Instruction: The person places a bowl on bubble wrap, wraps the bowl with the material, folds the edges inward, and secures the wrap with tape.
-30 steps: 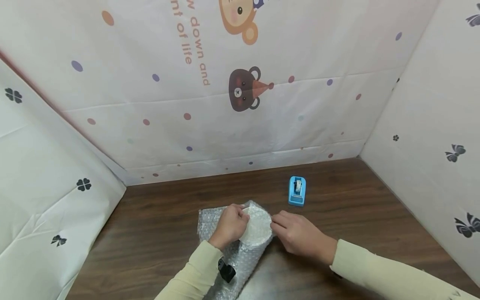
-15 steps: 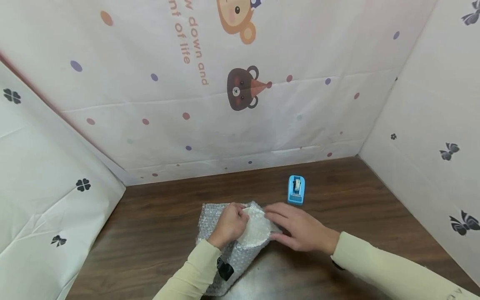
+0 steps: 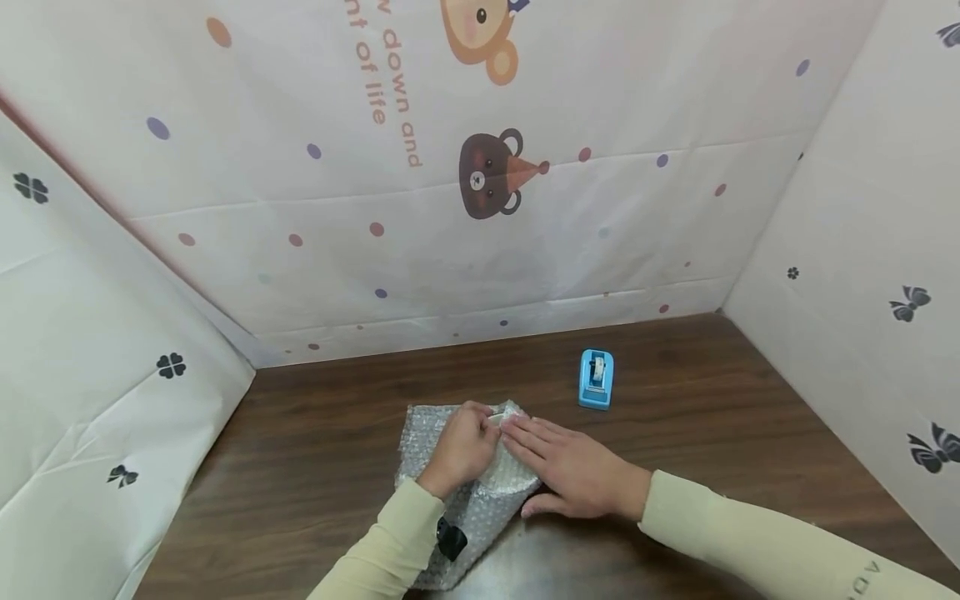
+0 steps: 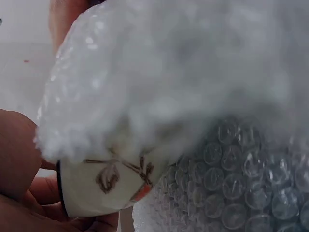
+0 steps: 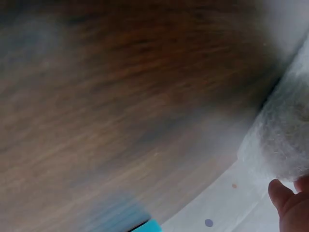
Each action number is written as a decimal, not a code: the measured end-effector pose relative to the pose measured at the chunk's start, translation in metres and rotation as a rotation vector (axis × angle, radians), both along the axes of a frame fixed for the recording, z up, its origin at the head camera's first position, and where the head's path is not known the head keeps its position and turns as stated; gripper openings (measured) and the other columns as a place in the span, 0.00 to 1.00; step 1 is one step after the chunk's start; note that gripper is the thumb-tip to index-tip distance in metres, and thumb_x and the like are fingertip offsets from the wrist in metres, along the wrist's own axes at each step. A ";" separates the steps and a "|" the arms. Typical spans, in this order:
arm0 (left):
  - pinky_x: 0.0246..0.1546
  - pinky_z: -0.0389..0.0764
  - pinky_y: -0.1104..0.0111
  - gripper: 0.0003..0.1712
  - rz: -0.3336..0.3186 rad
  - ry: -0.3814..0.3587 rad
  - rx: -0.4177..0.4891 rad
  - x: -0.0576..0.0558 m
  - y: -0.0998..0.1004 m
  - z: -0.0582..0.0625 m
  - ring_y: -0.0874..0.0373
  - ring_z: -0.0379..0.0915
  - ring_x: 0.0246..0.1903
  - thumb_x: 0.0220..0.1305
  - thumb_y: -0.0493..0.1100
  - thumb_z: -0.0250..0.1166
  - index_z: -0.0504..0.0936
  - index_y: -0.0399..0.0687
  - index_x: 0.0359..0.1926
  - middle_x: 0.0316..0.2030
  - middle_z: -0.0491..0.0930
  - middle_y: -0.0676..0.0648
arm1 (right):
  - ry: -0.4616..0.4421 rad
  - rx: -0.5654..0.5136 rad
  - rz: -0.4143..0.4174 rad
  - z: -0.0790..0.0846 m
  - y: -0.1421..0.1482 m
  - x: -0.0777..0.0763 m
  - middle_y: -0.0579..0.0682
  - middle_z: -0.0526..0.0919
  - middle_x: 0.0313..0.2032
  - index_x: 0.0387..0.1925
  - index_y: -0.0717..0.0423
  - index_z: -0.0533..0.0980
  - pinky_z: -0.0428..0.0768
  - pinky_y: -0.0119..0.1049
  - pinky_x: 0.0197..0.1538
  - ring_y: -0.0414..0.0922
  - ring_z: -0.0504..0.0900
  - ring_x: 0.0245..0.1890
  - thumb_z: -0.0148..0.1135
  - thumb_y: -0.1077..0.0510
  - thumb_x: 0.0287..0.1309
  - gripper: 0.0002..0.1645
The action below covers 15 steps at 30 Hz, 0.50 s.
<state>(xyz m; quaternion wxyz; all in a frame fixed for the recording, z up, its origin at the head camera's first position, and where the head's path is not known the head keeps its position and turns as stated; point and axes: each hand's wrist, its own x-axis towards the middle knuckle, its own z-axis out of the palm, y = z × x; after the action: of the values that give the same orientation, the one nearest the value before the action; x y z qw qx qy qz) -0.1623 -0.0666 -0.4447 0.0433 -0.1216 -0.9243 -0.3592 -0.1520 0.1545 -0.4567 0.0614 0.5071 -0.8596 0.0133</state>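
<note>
- Cup (image 4: 99,188), cream, dark-rimmed, twig-and-leaf motif with a red patch. Location: within the wrapping, about mid-table, short of the far edge.
- Bubble wrap (image 3: 491,512), one sheet, around the cup; loose flat portion spreads toward the far left corner of the table (image 3: 315,467).
- Left hand (image 3: 461,447), fingers curled at the cup's rim; I read this as gripping the cup, perhaps some wrap with it.
- Right hand (image 3: 577,467), fingers extended, palm side down, laid on the wrap over the round end; grasping nothing that I can see.
- Progress, my judgement: wrapping partway. Much of the body appears covered and wrap lies across the end; part of the rim and patterned side stays bare, the loose portion is not yet folded round, and I find no tape on it.
- Tape dispenser (image 3: 595,393), blue, roll fitted, untouched; right of middle, near the far edge. I can read no brand.
- Backdrop sheet (image 3: 420,271), behind the far edge: sideways print, cropped, legible as "down and" and "of life".
- Right sleeve (image 3: 720,525): lettering near the cropped end, "AD" probable, remainder unreadable to me.
</note>
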 end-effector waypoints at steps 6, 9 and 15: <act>0.54 0.84 0.51 0.11 0.026 -0.002 0.000 -0.001 -0.002 -0.001 0.42 0.86 0.51 0.63 0.34 0.69 0.88 0.38 0.23 0.46 0.89 0.38 | 0.121 -0.031 0.052 -0.004 0.000 -0.003 0.56 0.66 0.78 0.77 0.59 0.65 0.71 0.46 0.76 0.51 0.66 0.79 0.44 0.26 0.74 0.49; 0.54 0.85 0.51 0.09 0.030 0.002 0.024 -0.002 -0.003 -0.003 0.43 0.86 0.51 0.64 0.36 0.71 0.91 0.35 0.27 0.45 0.90 0.38 | 0.130 -0.033 0.058 -0.004 0.001 -0.004 0.56 0.67 0.78 0.77 0.59 0.66 0.71 0.47 0.76 0.52 0.66 0.79 0.44 0.26 0.74 0.49; 0.45 0.87 0.56 0.08 0.063 -0.047 0.113 -0.001 -0.008 -0.002 0.49 0.86 0.45 0.68 0.38 0.68 0.92 0.39 0.37 0.43 0.90 0.41 | 0.121 -0.028 0.054 -0.004 0.001 -0.004 0.57 0.67 0.78 0.77 0.60 0.65 0.71 0.47 0.76 0.52 0.66 0.79 0.44 0.26 0.74 0.49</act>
<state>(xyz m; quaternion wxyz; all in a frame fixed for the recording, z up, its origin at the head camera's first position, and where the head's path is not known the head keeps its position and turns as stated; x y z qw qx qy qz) -0.1636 -0.0744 -0.4472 0.0397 -0.0812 -0.9066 -0.4123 -0.1563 0.1554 -0.4611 0.1197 0.5293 -0.8399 -0.0037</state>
